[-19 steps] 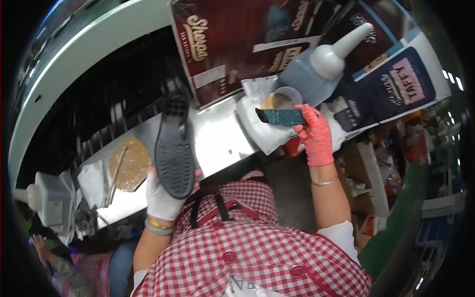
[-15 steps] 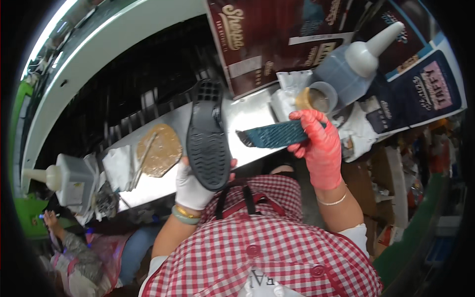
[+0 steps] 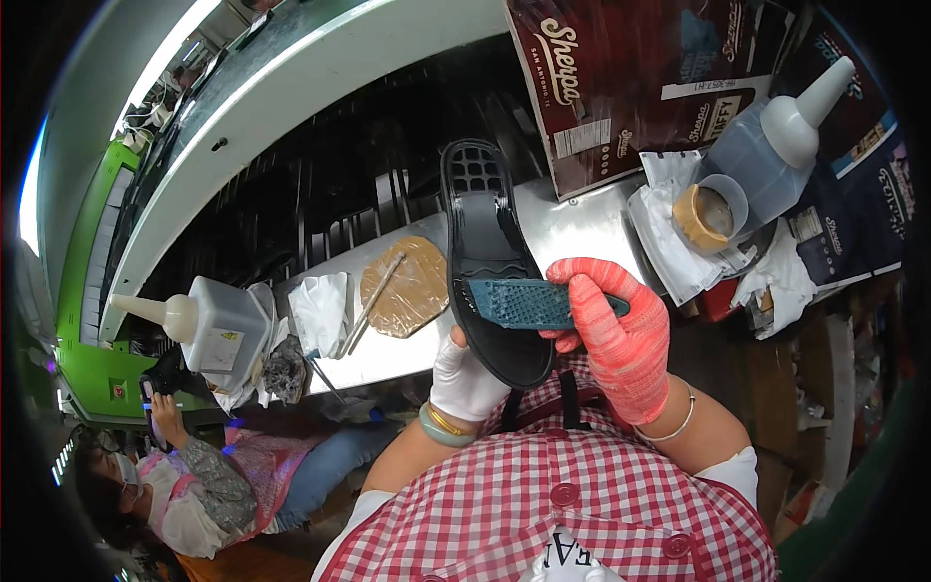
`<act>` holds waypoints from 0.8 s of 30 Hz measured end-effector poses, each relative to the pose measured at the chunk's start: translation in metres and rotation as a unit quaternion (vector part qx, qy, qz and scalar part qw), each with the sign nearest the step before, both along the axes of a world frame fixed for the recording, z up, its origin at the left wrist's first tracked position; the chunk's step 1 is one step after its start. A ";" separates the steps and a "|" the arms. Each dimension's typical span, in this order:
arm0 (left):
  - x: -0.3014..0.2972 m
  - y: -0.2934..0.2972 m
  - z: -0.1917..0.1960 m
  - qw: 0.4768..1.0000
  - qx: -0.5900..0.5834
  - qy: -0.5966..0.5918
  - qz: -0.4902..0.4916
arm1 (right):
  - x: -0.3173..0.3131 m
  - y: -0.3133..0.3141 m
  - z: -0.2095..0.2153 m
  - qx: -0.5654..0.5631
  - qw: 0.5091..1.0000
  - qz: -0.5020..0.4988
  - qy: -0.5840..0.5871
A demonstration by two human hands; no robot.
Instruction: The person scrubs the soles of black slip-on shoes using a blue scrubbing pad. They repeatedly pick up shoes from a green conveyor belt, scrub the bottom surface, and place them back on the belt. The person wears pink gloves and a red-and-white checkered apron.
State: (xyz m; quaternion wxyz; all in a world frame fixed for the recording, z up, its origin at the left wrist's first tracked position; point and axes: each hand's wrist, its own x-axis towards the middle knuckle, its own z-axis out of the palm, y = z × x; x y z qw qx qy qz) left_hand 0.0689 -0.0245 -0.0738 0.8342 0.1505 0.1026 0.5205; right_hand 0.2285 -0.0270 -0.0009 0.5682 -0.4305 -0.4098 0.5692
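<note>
"State the location of the workpiece."
"The black sole (image 3: 485,233) is the reference part. It lies lengthwise in front of me, and the worktop (image 3: 577,228) shows on both sides of it."

"Left hand status?"
"My left hand (image 3: 465,388), in a white glove, grips the sole at the left edge of its near end. The thumb shows at that edge; the other fingers are mostly hidden."

"Right hand status?"
"My right hand (image 3: 621,339), in a coral glove, is to the right of the sole's near half. Its fingers are closed on a flat teal piece (image 3: 524,303) with a textured face, which extends across the sole. I cannot tell whether the two touch."

"List the adjacent items."
"Left of the sole, nearest first: a brown wrapped disc (image 3: 417,286) with a thin stick (image 3: 376,296) on it, a white cloth (image 3: 318,312) and a nozzle bottle (image 3: 231,325). Right of the sole: a clear cup (image 3: 716,215) and, just beyond it, a second bottle (image 3: 756,155)."
</note>
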 end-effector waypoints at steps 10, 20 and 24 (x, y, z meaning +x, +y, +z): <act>0.000 -0.005 0.005 0.997 0.033 0.074 -0.018 | -0.001 0.013 0.003 0.050 0.998 -0.047 -0.008; -0.005 -0.007 0.001 0.991 0.032 0.114 -0.057 | 0.006 0.037 0.023 0.080 0.994 -0.073 -0.014; -0.008 -0.005 0.000 0.986 0.064 0.125 -0.085 | 0.010 0.050 0.030 0.068 0.996 -0.052 -0.026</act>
